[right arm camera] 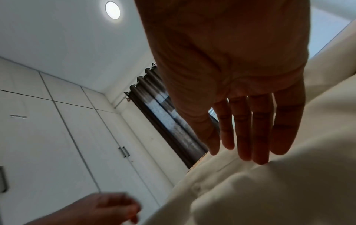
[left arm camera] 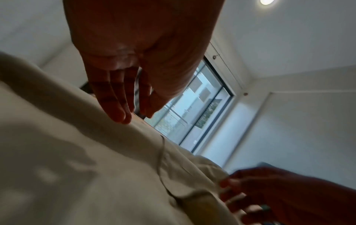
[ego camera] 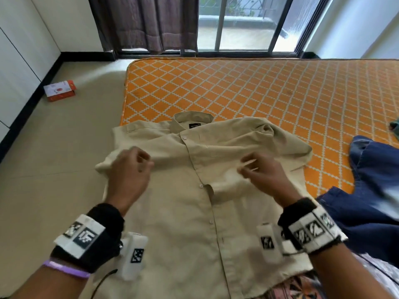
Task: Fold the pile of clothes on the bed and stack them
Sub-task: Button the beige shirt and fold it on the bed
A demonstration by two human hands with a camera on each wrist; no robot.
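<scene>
A beige button-up shirt lies front up on the orange patterned mattress, collar away from me. Its left sleeve spills past the mattress edge. My left hand hovers low over the left chest near the sleeve. In the left wrist view its straight fingers touch the shirt with their tips. My right hand is over the right chest, where the cloth bunches slightly. The right wrist view shows its straight fingers resting their tips on the shirt. Neither hand grips cloth.
Blue jeans lie crumpled at my right on the mattress. A patterned cloth peeks out under the shirt's hem. A small green cloth sits at the right edge. A red and white box lies on the floor at left.
</scene>
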